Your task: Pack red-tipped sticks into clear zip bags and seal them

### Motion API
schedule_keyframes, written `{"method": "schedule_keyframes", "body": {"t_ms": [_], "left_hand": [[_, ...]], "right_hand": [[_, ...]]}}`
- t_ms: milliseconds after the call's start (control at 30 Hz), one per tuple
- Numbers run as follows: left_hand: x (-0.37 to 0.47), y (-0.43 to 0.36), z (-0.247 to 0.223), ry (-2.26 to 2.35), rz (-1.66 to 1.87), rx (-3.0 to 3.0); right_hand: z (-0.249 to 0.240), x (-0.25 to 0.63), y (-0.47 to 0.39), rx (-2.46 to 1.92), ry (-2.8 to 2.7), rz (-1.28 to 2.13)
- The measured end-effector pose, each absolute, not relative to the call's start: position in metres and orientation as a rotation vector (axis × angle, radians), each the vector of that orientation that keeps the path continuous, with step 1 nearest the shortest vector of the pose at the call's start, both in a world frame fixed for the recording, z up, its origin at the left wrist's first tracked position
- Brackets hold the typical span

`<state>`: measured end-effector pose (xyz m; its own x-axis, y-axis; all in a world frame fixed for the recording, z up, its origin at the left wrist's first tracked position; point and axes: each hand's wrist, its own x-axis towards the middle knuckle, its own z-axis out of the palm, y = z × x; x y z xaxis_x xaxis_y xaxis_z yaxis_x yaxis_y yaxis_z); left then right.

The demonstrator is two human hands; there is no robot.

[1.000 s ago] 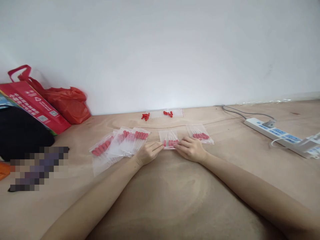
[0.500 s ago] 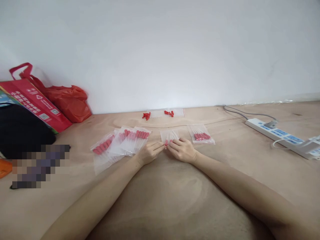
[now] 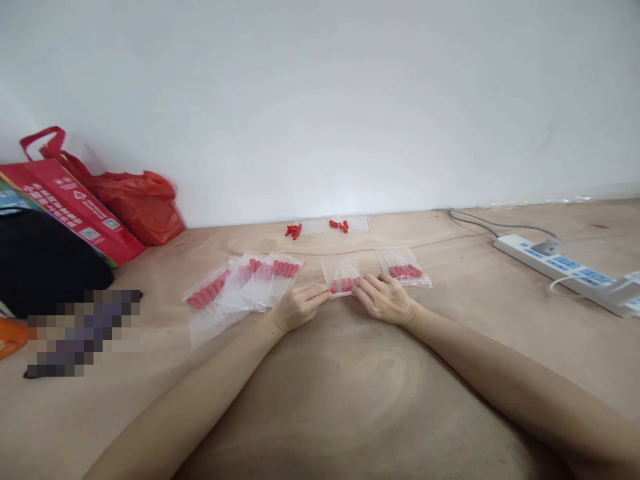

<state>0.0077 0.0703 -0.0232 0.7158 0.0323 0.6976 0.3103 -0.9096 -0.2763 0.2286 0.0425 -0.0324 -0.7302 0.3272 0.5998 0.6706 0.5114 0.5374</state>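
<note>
In front of me a small clear zip bag (image 3: 340, 269) lies flat, with several red-tipped white sticks inside, red ends toward me. My left hand (image 3: 302, 304) is closed with its fingertips at the bag's near left corner. My right hand (image 3: 384, 297) pinches the near edge at the right, fingers together over the zip strip. Another filled bag (image 3: 403, 264) lies just beyond my right hand. To the left, several filled bags (image 3: 250, 280) overlap in a fan, their red tips showing through the plastic.
Loose red pieces (image 3: 294, 231) and a clear bag (image 3: 357, 223) lie by the wall. A white power strip (image 3: 565, 270) with a grey cable is at the right. A red plastic bag (image 3: 145, 207), a printed carrier bag (image 3: 75, 207) and a black bag (image 3: 50, 260) stand at the left.
My right hand has slid right along the near edge of the bag, uncovering more red tips. My left hand has stayed at the left corner.
</note>
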Motion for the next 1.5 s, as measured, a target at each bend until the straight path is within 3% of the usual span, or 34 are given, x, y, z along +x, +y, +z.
{"method": "schedule_keyframes", "body": {"t_ms": [467, 1033, 1500], "left_hand": [[0.006, 0.070, -0.026, -0.326, -1.046, -2.591], [0.009, 0.071, -0.027, -0.481, -1.111, -2.605], [0.028, 0.068, -0.027, -0.320, -1.041, -2.526]], "right_hand": [[-0.034, 0.231, 0.042, -0.956, -2.236, -1.150], [-0.035, 0.254, 0.049, -0.924, -2.403, -0.919], [-0.038, 0.230, 0.043, -0.787, -2.337, -0.885]]}}
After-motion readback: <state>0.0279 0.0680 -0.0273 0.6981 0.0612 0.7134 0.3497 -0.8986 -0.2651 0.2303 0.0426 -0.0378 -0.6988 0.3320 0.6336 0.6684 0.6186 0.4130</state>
